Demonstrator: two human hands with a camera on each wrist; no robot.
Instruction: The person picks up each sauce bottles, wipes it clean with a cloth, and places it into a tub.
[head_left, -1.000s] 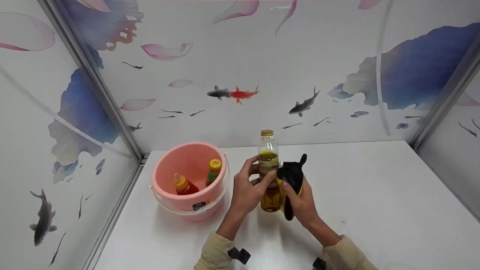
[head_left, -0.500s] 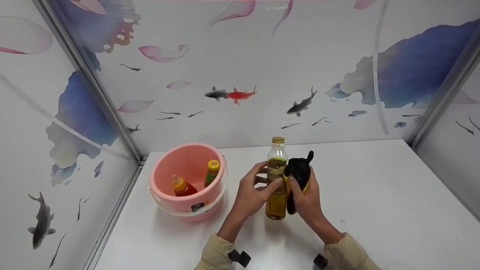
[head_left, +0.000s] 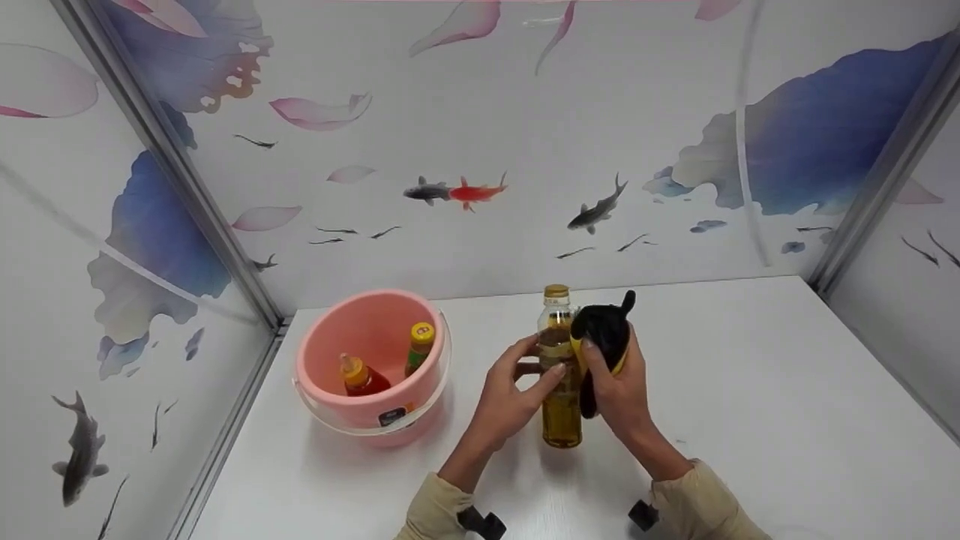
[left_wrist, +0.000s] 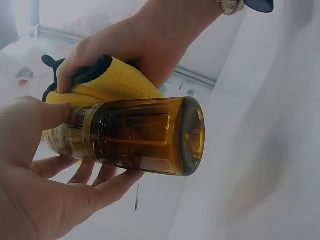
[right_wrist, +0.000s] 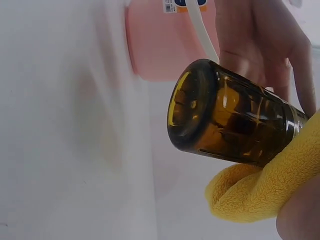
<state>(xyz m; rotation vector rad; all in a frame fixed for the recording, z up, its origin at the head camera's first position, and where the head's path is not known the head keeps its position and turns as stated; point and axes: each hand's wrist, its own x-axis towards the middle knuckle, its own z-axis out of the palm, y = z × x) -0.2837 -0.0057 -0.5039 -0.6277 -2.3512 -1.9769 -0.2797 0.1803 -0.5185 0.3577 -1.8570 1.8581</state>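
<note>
A glass bottle of yellow-brown oil with a gold cap is held upright above the white table. My left hand grips it round the labelled middle, thumb on the near side and fingers on the other, as the left wrist view also tells. In my right hand is a folded cloth, black on one face and fuzzy yellow on the other. Its yellow face lies against the bottle's right side. The cloth hides part of the label and most of the right fingers.
Left of the hands stands a pink bucket with a white handle. Inside it are a red sauce bottle with an orange cap and a yellow-capped bottle. Patterned panels close off the back and sides of the white table.
Both hands have shifted right with the bottle and cloth, and the bottle has come lower. The cloth has risen slightly along the bottle. The bucket stays where it was.
</note>
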